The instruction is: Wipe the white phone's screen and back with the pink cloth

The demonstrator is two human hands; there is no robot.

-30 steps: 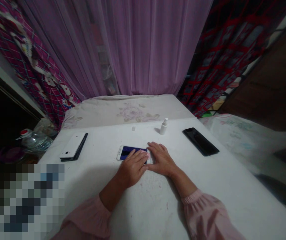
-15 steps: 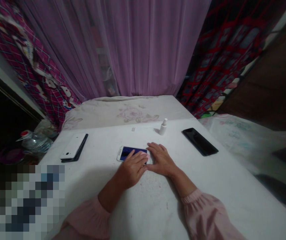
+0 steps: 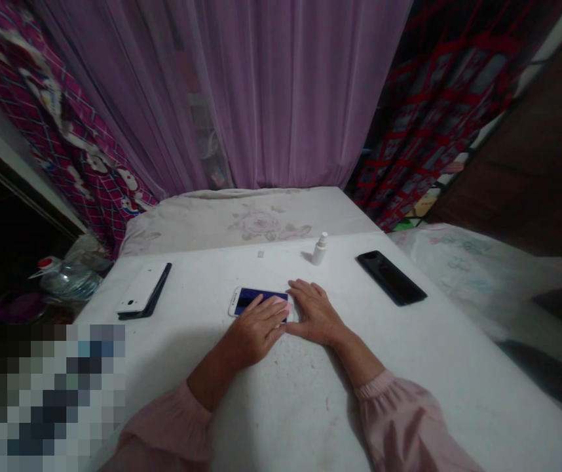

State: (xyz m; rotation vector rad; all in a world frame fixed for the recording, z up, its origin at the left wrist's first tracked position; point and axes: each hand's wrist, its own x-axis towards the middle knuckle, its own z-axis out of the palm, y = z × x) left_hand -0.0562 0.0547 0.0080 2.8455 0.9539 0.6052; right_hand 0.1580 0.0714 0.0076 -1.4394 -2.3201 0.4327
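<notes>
A white smartphone (image 3: 232, 303) with a dark blue screen lies flat on the white-covered table. My left hand (image 3: 256, 331) is over its right half, fingers pressing a small pink cloth (image 3: 283, 303) against the screen. Part of that cloth is hidden under the fingers. At the phone's right end, my right hand (image 3: 316, 314) rests on the table and grips that end between thumb and fingers. Beyond my hands stands a small white spray bottle (image 3: 319, 250), upright, and to its left lies a tiny pale square piece (image 3: 260, 254).
On the left, a white phone (image 3: 141, 288) lies over a dark one (image 3: 157, 298). A black phone (image 3: 392, 278) lies on the right. A large water bottle (image 3: 67, 278) is past the table's left edge. Purple curtains (image 3: 281, 98) hang behind the table.
My left hand has slid slightly left over the screen with the pink cloth. My right hand keeps its place at the phone's end. The view has shifted very slightly.
</notes>
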